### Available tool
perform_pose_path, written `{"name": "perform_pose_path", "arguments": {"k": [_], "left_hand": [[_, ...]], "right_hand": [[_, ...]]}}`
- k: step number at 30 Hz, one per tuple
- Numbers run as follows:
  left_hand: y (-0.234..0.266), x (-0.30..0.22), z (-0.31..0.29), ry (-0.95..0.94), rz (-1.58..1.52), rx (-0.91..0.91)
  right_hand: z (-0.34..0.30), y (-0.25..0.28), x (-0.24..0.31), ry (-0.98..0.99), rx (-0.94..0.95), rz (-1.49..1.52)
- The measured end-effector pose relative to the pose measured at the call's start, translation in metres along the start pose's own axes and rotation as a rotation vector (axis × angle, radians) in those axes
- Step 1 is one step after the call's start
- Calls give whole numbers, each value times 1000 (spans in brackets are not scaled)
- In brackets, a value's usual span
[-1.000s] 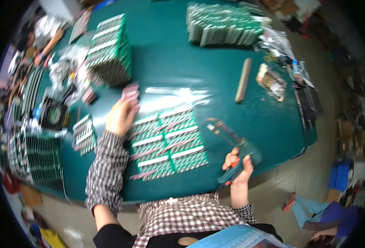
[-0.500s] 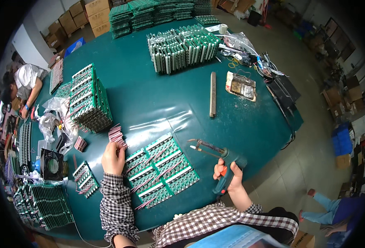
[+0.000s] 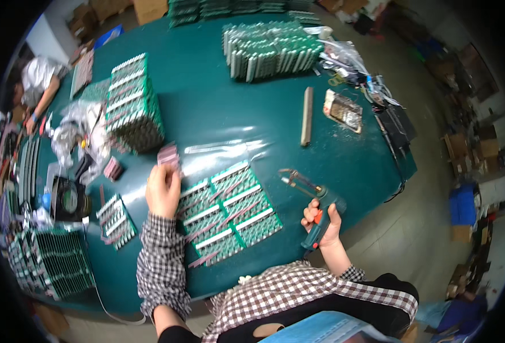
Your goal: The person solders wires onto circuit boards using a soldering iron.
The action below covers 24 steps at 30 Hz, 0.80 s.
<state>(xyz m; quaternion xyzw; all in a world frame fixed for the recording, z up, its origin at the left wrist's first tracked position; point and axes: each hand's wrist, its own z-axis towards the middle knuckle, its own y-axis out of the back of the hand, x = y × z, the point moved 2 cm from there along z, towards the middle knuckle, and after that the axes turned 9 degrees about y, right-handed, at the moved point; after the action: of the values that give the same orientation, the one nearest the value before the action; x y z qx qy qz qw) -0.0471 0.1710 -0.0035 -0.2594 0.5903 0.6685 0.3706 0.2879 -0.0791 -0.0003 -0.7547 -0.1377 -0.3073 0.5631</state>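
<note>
Across the view spreads a dark green table point(image 3: 224, 108). The right hand point(image 3: 324, 222) is closed around the handle of a soldering gun point(image 3: 335, 198), its tip pointing forward and left. The left hand point(image 3: 164, 192) has its fingertips at the near end of a pink wire bundle point(image 3: 168, 154); thumb and fingers are close together, but whether they pinch it, I cannot tell. Between the hands lie green boards point(image 3: 229, 212). Beyond the bundle stands a tall stack point(image 3: 135, 103).
</note>
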Motion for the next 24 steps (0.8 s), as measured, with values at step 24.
{"name": "perform_pose_path", "arguments": {"k": [24], "left_hand": [[48, -95, -52, 31, -448, 363]], "right_hand": [[-8, -2, 5, 209, -9, -244]]}}
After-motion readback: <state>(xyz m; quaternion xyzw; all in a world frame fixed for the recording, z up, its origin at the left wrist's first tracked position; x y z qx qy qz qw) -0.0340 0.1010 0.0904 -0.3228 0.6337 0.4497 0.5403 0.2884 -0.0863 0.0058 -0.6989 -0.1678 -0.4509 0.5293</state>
